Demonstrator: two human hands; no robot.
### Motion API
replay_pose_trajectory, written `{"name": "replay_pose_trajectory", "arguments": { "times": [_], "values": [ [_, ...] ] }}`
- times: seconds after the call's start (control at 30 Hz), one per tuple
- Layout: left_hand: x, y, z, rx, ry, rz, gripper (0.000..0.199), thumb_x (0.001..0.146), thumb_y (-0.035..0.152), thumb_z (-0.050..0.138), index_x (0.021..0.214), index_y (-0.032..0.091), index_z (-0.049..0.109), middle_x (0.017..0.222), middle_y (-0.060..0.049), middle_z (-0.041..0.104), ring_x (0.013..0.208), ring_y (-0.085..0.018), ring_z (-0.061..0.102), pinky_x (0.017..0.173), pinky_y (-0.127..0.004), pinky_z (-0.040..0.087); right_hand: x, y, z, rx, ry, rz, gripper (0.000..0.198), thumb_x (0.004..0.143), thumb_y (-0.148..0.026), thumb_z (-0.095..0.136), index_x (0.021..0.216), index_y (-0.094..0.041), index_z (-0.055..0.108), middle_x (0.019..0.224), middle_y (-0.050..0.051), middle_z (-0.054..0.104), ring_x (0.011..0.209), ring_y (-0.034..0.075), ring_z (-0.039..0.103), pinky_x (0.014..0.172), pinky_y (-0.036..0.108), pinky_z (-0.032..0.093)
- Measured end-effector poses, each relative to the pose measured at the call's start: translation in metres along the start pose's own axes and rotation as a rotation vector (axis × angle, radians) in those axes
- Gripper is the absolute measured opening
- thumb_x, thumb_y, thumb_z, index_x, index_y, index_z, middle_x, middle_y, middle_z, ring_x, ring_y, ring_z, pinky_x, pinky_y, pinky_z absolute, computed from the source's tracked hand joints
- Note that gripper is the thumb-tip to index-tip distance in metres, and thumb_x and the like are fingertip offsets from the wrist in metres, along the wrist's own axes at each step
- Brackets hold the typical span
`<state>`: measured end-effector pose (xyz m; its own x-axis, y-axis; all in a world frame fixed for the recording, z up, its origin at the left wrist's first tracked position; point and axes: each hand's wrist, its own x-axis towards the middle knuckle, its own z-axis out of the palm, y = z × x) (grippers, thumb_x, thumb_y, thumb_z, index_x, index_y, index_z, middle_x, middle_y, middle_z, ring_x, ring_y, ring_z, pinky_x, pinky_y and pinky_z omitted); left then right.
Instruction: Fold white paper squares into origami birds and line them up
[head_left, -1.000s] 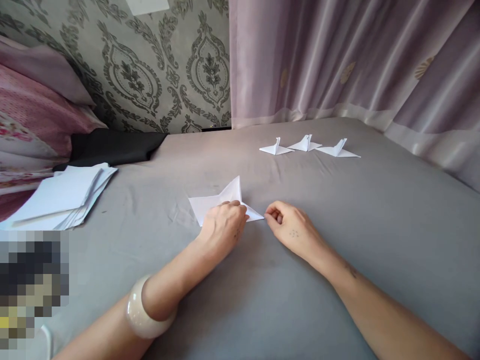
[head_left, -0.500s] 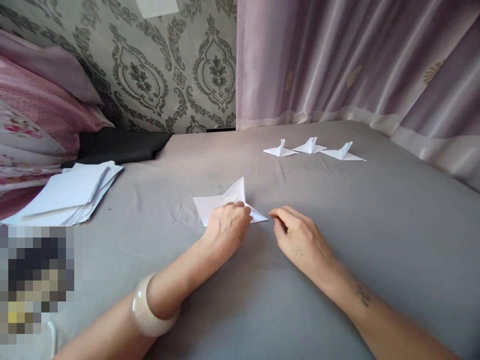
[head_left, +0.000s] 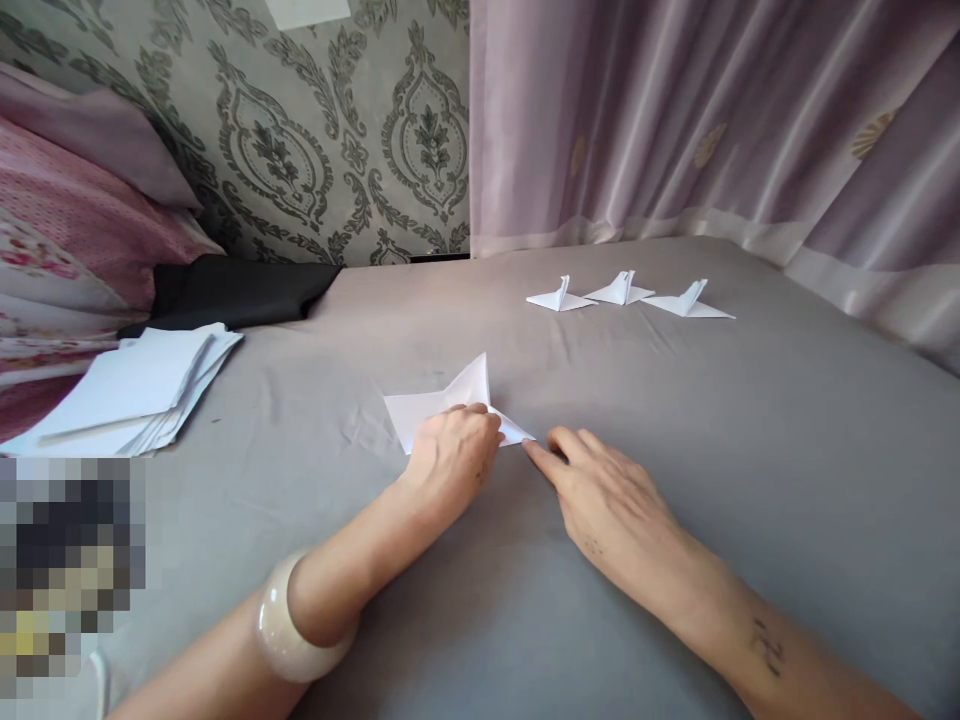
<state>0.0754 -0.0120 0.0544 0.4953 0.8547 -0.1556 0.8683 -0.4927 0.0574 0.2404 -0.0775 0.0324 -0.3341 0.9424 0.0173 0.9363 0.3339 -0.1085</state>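
Note:
A sheet of white folded paper (head_left: pixel 471 383) lies on the grey cloth in front of me, with one point standing up and another reaching right. My left hand (head_left: pixel 456 440) is closed over its near middle, fingers curled and pressing on it; the fingertips and the folds beneath are hidden. At the paper's right tip, my right hand (head_left: pixel 600 485) touches the corner with its thumb. Its other fingers are bent and apart from the thumb, with nothing gripped between them.
Three folded white paper birds (head_left: pixel 621 288) stand in a row at the back right. A stack of white paper (head_left: pixel 127 385) lies at the left, beside a black cloth (head_left: pixel 240 288). Purple curtains (head_left: pixel 637 120) hang behind the grey cloth surface (head_left: pixel 787 440).
My right hand has moved slightly left and opened from a pinch, its thumb now at the paper's right tip. My left hand stays on the paper.

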Motion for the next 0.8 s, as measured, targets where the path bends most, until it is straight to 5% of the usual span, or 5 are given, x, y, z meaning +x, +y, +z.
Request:
{"name": "replay_pose_trajectory", "arguments": {
  "times": [0.2, 0.8],
  "values": [
    [0.0001, -0.0014, 0.0023, -0.013, 0.024, 0.016, 0.030, 0.096, 0.022, 0.039, 0.076, 0.017, 0.061, 0.077, -0.006, 0.062, 0.071, -0.019, 0.057, 0.054, -0.029, 0.031, -0.0077, -0.0056, 0.0008, -0.047, -0.017, -0.020, 0.059, 0.079, 0.006, 0.038, 0.131, -0.020, 0.051, 0.095, 0.007, 0.053, 0.088, 0.022, 0.050, 0.077, 0.037, 0.044],
    [0.0006, -0.0019, 0.0032, -0.023, 0.029, 0.017, 0.031, 0.096, 0.021, 0.039, 0.071, 0.017, 0.058, 0.077, -0.006, 0.063, 0.068, -0.018, 0.057, 0.053, -0.029, 0.030, -0.0087, -0.0026, 0.0094, -0.065, 0.023, -0.042, 0.064, 0.078, 0.003, 0.038, 0.137, -0.020, 0.045, 0.095, 0.009, 0.054, 0.088, 0.023, 0.051, 0.077, 0.038, 0.043]
  ]
}}
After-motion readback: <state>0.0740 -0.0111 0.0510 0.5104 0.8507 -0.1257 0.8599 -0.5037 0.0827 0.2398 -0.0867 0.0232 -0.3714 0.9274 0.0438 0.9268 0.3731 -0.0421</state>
